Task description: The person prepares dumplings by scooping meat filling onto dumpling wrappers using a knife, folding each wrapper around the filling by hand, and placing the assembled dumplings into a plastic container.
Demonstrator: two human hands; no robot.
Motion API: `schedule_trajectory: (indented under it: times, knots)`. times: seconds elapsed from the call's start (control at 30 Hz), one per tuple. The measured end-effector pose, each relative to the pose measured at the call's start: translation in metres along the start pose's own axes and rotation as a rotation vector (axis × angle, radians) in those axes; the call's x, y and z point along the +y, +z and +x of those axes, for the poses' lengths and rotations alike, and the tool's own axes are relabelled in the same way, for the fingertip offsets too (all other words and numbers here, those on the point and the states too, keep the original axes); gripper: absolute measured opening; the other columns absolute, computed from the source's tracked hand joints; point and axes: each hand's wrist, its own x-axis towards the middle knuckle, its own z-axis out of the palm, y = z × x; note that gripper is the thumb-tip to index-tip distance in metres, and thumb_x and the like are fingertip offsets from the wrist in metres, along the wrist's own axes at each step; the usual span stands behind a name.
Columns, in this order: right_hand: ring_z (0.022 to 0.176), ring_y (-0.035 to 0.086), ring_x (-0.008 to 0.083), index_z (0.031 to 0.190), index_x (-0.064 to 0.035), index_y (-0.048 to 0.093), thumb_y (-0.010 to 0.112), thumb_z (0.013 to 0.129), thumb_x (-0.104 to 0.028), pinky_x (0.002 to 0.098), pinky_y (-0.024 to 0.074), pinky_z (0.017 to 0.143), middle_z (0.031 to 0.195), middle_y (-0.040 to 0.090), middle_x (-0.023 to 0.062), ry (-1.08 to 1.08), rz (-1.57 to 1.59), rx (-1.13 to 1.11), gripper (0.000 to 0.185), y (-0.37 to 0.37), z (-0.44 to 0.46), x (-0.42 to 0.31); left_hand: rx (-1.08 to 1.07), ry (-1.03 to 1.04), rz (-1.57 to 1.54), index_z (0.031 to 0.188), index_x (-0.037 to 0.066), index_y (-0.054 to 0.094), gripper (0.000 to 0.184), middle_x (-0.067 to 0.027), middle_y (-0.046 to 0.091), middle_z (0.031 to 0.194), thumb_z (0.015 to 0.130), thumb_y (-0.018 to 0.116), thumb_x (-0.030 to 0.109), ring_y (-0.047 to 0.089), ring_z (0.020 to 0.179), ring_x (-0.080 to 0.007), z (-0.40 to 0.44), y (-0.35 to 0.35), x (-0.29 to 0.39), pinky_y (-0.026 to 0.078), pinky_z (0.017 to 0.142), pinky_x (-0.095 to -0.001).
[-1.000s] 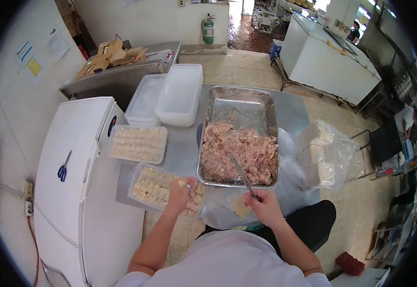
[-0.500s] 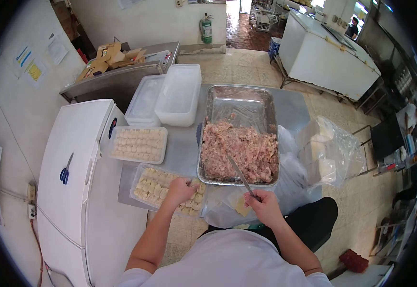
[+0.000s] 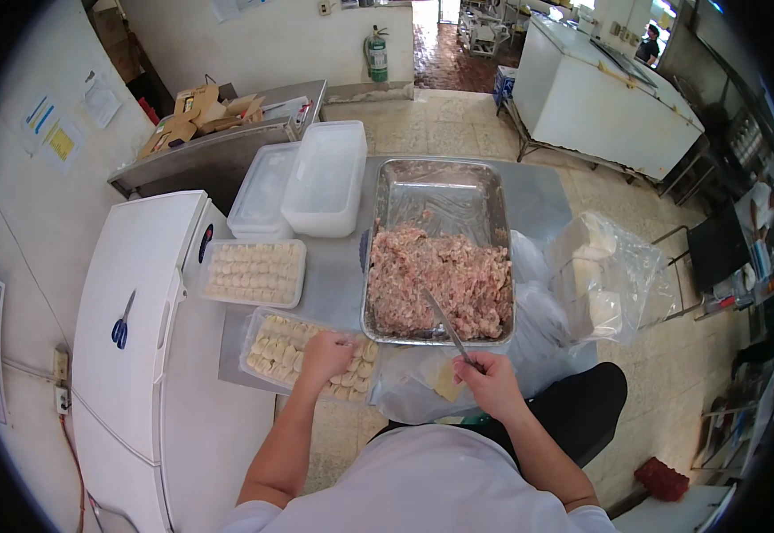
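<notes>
My left hand (image 3: 328,355) is over a clear plastic container (image 3: 246,342) with rows of folded, pale dumplings (image 3: 285,342). Its fingers are bent together at the dumplings on the right side, and whatever they pinch is hidden. In my right hand (image 3: 489,384) is a knife (image 3: 445,322), held by its handle, the narrow blade pointing up and left over the near edge of a metal tray (image 3: 504,200). Pinkish ground meat (image 3: 440,280) fills the tray's near part. Beside the right hand, a yellowish wrapper (image 3: 445,384) lies on clear plastic.
Another container of dumplings (image 3: 254,271) stands behind the first, with stacked plastic boxes (image 3: 325,178) farther back. Bagged white blocks (image 3: 593,275) are right of the tray. A white fridge (image 3: 129,355) with scissors (image 3: 122,324) on it borders the left. A chest freezer (image 3: 595,98) stands beyond.
My left hand has shifted slightly left over the dumplings. My right hand and the knife stay nearly in place. The whole view has moved a little.
</notes>
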Motion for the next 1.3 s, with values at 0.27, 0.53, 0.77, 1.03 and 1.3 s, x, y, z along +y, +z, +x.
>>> schedule_trajectory:
  times: [0.27,0.53,0.77,1.03,1.3]
  knots:
    - [0.067,0.053,0.0054,0.093,0.0021,0.072,0.066,0.097,-0.016,0.0243,0.0411,0.059,0.075,0.066,-0.0009,0.0,-0.042,0.009,0.02,-0.008,0.001,0.005,-0.125,-0.172,-0.085,0.096,0.006,0.079,0.025,-0.0173,0.072,0.076,0.085,0.067,0.025,0.071,0.069,-0.0246,-0.007,-0.013,0.009,0.054,0.068,-0.037]
    - [0.062,0.044,0.0024,0.09,-0.0012,0.072,0.068,0.097,-0.016,0.0232,0.032,0.053,0.072,0.06,-0.0054,-0.017,-0.039,0.081,0.017,-0.018,0.001,0.005,0.021,-0.031,-0.058,0.1,0.009,0.078,0.023,-0.0162,0.074,0.087,0.088,0.07,0.027,0.072,0.081,-0.0319,-0.027,-0.022,0.08,0.055,0.075,-0.0392]
    - [0.062,0.045,0.0028,0.092,0.0003,0.072,0.069,0.096,-0.017,0.0231,0.0334,0.054,0.073,0.062,-0.0045,-0.094,0.026,0.163,0.018,-0.025,-0.002,0.013,-0.402,0.452,0.06,0.097,0.005,0.072,0.022,-0.0152,0.071,0.094,0.086,0.074,0.024,0.069,0.091,-0.0332,-0.056,0.085,0.125,0.055,0.078,-0.0417]
    - [0.061,0.046,0.0034,0.091,0.0001,0.073,0.069,0.096,-0.017,0.0232,0.034,0.054,0.073,0.063,-0.0035,-0.02,-0.016,0.181,0.018,-0.038,-0.015,0.017,-0.412,0.696,0.213,0.1,0.004,0.064,0.034,-0.017,0.063,0.101,0.074,0.08,0.02,0.062,0.102,-0.0367,-0.044,0.152,0.086,0.054,0.084,-0.0456]
    - [0.066,0.052,0.0046,0.097,0.0022,0.072,0.068,0.096,-0.013,0.0225,0.0383,0.058,0.076,0.066,-0.0009,-0.05,-0.005,0.181,0.016,-0.042,-0.011,0.028,-0.44,0.798,0.247,0.103,0.006,0.064,0.036,-0.0181,0.06,0.107,0.073,0.08,0.017,0.062,0.103,-0.0368,-0.052,0.126,0.099,0.054,0.084,-0.0467]
